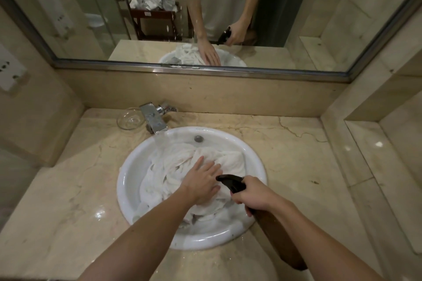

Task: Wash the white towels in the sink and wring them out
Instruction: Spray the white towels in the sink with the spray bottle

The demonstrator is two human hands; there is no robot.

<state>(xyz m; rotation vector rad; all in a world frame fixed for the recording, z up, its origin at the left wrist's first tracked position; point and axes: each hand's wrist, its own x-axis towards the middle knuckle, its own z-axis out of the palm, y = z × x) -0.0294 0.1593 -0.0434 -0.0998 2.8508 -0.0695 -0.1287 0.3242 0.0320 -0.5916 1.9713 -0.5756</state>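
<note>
The left hand (204,181) lies flat with its fingers spread open, pressing down on the white towels (182,166) heaped in the sink (127,180), while the right hand (250,194) is closed around the neck of a dark brown spray bottle (274,230) whose black nozzle (228,180) points just past the left fingertips at the cloth. The step in hand looks like applying cleaner before the scrub, and it goes best if the nozzle stays aimed at the fabric beyond the left fingers, not at the knuckles, with the left palm holding the folds still and then shifting so fresh cloth under it gets wetted too; the trigger finger is hidden, so I cannot tell whether it is squeezing. By count: one sink, one bottle, one faucet (154,121) ahead of the left fingers, one clear glass dish (130,120) to its left. How many towels make up the heap cannot be told, since the folds run together; a further pile shows only in the mirror (319,7).
</note>
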